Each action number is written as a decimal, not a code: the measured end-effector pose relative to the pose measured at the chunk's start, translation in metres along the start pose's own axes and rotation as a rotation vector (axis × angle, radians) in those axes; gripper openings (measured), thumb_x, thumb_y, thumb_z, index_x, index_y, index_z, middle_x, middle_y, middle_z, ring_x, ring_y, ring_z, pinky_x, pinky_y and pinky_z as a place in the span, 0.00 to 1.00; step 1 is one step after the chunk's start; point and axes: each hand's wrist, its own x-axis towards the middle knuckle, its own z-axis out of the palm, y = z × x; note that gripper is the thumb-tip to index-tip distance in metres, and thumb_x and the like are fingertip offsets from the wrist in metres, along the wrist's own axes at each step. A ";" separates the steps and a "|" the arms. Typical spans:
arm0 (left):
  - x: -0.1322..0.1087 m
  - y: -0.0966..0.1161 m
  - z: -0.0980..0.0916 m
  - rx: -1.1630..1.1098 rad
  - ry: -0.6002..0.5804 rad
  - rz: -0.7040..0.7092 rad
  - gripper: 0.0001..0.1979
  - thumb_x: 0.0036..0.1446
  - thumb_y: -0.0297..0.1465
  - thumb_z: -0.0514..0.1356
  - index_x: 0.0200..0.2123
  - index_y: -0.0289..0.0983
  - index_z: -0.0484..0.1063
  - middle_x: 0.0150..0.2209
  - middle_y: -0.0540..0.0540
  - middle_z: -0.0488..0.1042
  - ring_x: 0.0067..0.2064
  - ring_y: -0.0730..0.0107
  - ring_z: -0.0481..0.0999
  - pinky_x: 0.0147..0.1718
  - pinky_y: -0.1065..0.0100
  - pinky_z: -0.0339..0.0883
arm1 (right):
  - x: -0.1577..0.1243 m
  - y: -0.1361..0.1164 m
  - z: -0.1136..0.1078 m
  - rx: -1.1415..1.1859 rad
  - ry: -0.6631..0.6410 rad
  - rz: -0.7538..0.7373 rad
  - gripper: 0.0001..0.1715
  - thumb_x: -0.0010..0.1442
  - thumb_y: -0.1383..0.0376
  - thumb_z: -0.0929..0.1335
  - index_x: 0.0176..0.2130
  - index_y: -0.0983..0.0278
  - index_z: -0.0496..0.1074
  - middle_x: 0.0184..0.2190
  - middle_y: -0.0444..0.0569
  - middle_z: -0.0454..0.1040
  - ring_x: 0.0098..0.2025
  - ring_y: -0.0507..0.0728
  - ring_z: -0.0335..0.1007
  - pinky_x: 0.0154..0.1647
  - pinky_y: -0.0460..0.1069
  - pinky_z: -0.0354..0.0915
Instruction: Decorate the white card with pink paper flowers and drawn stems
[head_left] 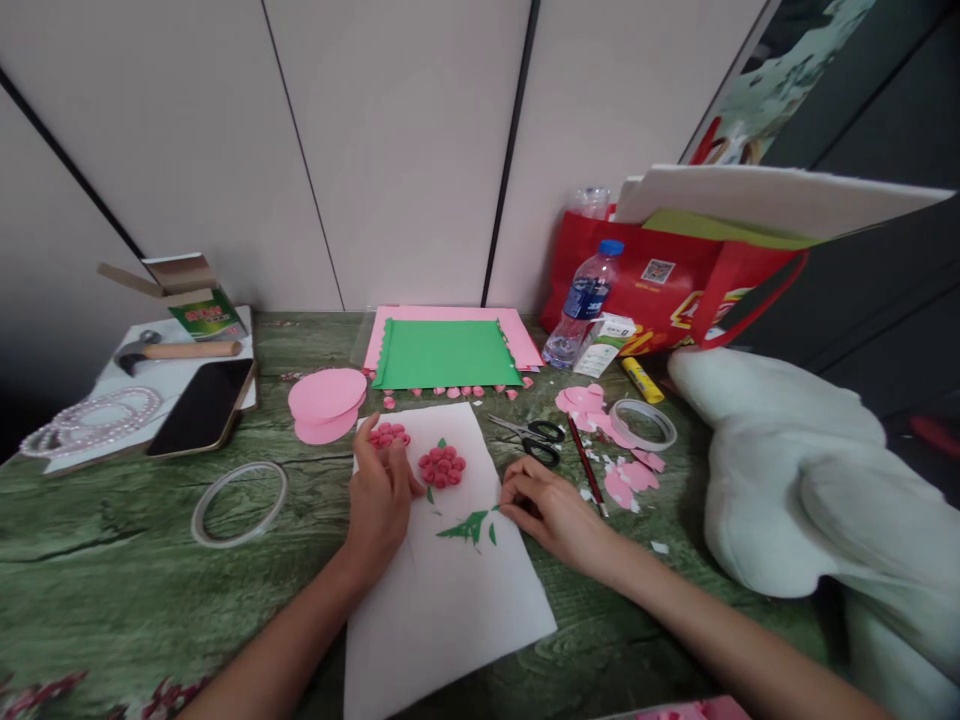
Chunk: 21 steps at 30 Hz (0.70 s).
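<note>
A white sheet of paper lies on the green table in front of me. On it sit a cluster of small pink paper rolls, a second smaller cluster and green paper leaf pieces. My left hand rests flat on the sheet's left edge, fingertips beside the smaller pink cluster. My right hand rests at the sheet's right edge, fingers curled together next to the green leaves; whether it pinches a piece I cannot tell.
Black-handled scissors, a red pencil, pink scraps and a tape roll lie right. Another tape ring, pink discs, a phone, a hammer, green card, a bottle, a red bag.
</note>
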 end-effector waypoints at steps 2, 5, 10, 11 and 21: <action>0.000 0.001 0.000 -0.009 -0.007 -0.001 0.27 0.62 0.41 0.45 0.60 0.34 0.46 0.15 0.57 0.67 0.20 0.67 0.73 0.25 0.66 0.66 | 0.000 -0.002 -0.002 0.039 0.049 -0.054 0.04 0.56 0.69 0.64 0.31 0.63 0.68 0.38 0.50 0.65 0.32 0.52 0.66 0.32 0.46 0.64; -0.001 0.001 -0.001 -0.019 -0.006 0.001 0.27 0.62 0.40 0.45 0.60 0.34 0.46 0.16 0.57 0.67 0.20 0.66 0.73 0.25 0.65 0.67 | 0.003 -0.005 -0.005 0.153 0.175 -0.079 0.03 0.55 0.68 0.65 0.29 0.63 0.67 0.35 0.49 0.68 0.29 0.50 0.65 0.27 0.44 0.64; 0.000 0.001 -0.001 -0.013 -0.002 -0.011 0.26 0.61 0.40 0.45 0.58 0.34 0.49 0.15 0.57 0.68 0.20 0.67 0.73 0.25 0.66 0.67 | 0.012 -0.003 -0.003 0.263 0.173 0.043 0.06 0.54 0.64 0.66 0.27 0.63 0.67 0.20 0.43 0.68 0.23 0.50 0.64 0.23 0.43 0.61; 0.000 0.001 -0.001 -0.012 -0.003 -0.012 0.25 0.61 0.40 0.45 0.58 0.34 0.49 0.15 0.57 0.68 0.20 0.66 0.73 0.25 0.66 0.67 | 0.013 -0.001 -0.002 0.299 0.147 0.071 0.07 0.54 0.63 0.66 0.27 0.63 0.67 0.20 0.43 0.68 0.22 0.50 0.64 0.22 0.43 0.61; -0.002 0.002 -0.001 -0.035 -0.013 0.026 0.27 0.62 0.41 0.45 0.60 0.35 0.45 0.16 0.57 0.68 0.19 0.69 0.72 0.26 0.67 0.67 | 0.020 0.010 0.006 0.608 0.084 0.226 0.14 0.48 0.56 0.71 0.27 0.66 0.74 0.23 0.46 0.74 0.24 0.52 0.68 0.26 0.46 0.64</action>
